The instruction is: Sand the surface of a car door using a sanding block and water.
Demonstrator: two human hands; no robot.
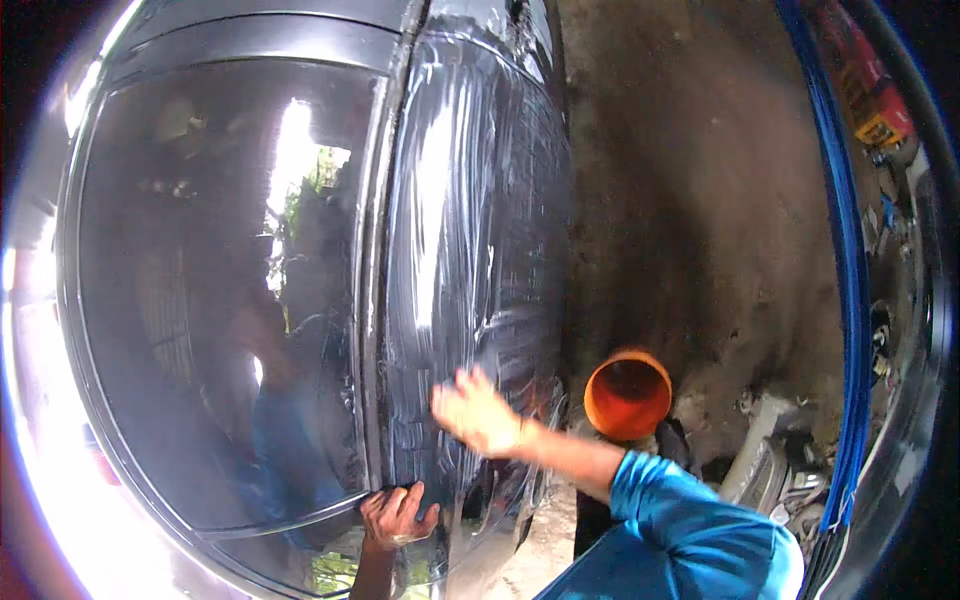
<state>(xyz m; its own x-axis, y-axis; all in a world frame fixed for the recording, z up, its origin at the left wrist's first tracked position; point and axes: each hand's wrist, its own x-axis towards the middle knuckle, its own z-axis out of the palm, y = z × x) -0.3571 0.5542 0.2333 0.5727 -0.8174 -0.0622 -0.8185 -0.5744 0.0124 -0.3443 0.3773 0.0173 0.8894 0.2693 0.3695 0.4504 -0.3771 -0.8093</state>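
Observation:
A dark, glossy vehicle body (200, 300) fills the left half. Whitish streaks and smears cover the curved panel (455, 230) to the right of its long seam. My right hand (478, 415) is over the lower part of that smeared panel, its bare forearm reaching in from a blue sleeve. Motion blurs its fingers, and whether anything lies under the palm is hidden. Lower down, my left hand (398, 515) touches the body by the seam's near end. Its fingers are curled and closed, and I cannot make out what they hold, if anything.
An orange bucket (645, 425) stands on the dirty brown floor (700, 200), right of the vehicle. A blue upright strip, perhaps fabric (848, 300), runs down the right side. Grey scrap parts (765, 465) lie at lower right, with a red and yellow object (875, 95) at upper right.

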